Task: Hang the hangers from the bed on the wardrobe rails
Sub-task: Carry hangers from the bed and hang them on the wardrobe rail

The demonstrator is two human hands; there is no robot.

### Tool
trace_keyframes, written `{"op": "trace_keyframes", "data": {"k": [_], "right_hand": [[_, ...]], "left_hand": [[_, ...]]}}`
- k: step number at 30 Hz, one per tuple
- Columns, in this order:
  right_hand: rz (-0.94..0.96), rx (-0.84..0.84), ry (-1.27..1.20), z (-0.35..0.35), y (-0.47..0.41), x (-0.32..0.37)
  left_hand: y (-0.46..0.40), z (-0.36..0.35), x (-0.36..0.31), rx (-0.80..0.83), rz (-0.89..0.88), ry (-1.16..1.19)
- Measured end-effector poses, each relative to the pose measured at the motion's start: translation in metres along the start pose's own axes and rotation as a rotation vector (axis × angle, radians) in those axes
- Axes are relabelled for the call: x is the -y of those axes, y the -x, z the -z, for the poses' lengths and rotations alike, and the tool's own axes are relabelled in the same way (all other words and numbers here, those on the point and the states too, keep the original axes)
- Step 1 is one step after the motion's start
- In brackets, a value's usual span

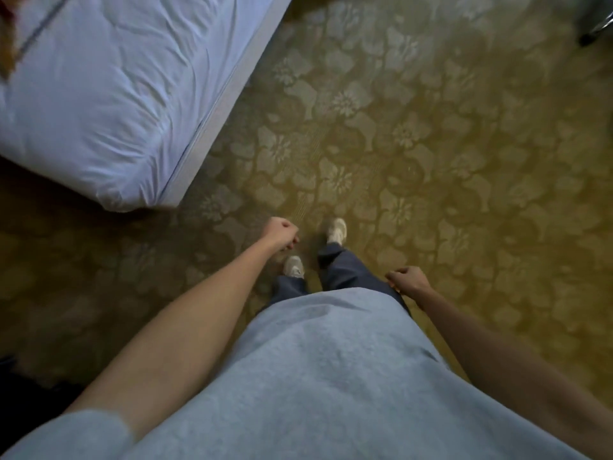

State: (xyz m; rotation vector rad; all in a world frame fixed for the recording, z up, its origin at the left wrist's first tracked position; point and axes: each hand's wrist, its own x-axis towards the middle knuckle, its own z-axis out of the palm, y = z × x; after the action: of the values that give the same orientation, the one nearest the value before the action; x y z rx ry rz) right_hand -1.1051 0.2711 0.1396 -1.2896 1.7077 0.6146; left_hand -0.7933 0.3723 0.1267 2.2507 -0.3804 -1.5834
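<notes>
The bed (99, 104), covered in a pale wrinkled sheet, fills the upper left, its corner pointing toward me. No hanger and no wardrobe rail shows in the head view. My left hand (282, 233) hangs in front of me over the carpet, fingers loosely curled, holding nothing. My right hand (408, 279) hangs beside my right thigh, fingers also loosely curled and empty. Both hands are well clear of the bed. My feet in light shoes stand on the carpet between the hands.
A yellow-green carpet (431, 161) with a floral pattern spreads across the floor right of the bed. A dark leg of some furniture (593, 31) shows at the top right corner. A reddish-brown object (7, 44) lies at the bed's far left edge.
</notes>
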Motion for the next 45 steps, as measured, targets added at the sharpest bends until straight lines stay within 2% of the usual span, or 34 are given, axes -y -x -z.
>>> {"op": "trace_keyframes", "data": {"k": [4,9,14,18,21,25,30,34,41,45], "right_hand": [[-0.072,0.016,-0.044,0.052,-0.046,0.026],[-0.061,0.013,-0.048,0.135,-0.105,0.115],[0.082,0.008,0.003,0.221,-0.158,0.257],[0.274,0.028,0.065,0.26,-0.178,0.39],[0.412,0.055,0.127,0.264,-0.189,0.485],[0.55,0.12,0.244,0.252,-0.202,0.606],[0.625,0.145,0.355,0.238,-0.221,0.734],[0.572,0.172,0.525,0.247,-0.24,0.798],[0.515,0.117,0.687,0.272,-0.275,0.886],[0.557,0.111,0.744,0.27,-0.284,0.945]], "left_hand": [[-0.056,0.019,-0.106,0.046,-0.044,-0.033],[-0.12,0.05,-0.2,0.01,-0.006,-0.057],[-0.16,0.092,-0.249,-0.051,0.1,-0.062],[-0.181,0.132,-0.267,-0.135,0.22,0.06],[-0.198,0.163,-0.276,-0.176,0.284,0.189],[-0.229,0.203,-0.278,-0.187,0.366,0.244],[-0.283,0.265,-0.31,-0.179,0.394,0.334],[-0.325,0.328,-0.356,-0.238,0.401,0.45],[-0.38,0.426,-0.437,-0.313,0.269,0.551],[-0.398,0.452,-0.465,-0.469,0.228,0.679]]}}
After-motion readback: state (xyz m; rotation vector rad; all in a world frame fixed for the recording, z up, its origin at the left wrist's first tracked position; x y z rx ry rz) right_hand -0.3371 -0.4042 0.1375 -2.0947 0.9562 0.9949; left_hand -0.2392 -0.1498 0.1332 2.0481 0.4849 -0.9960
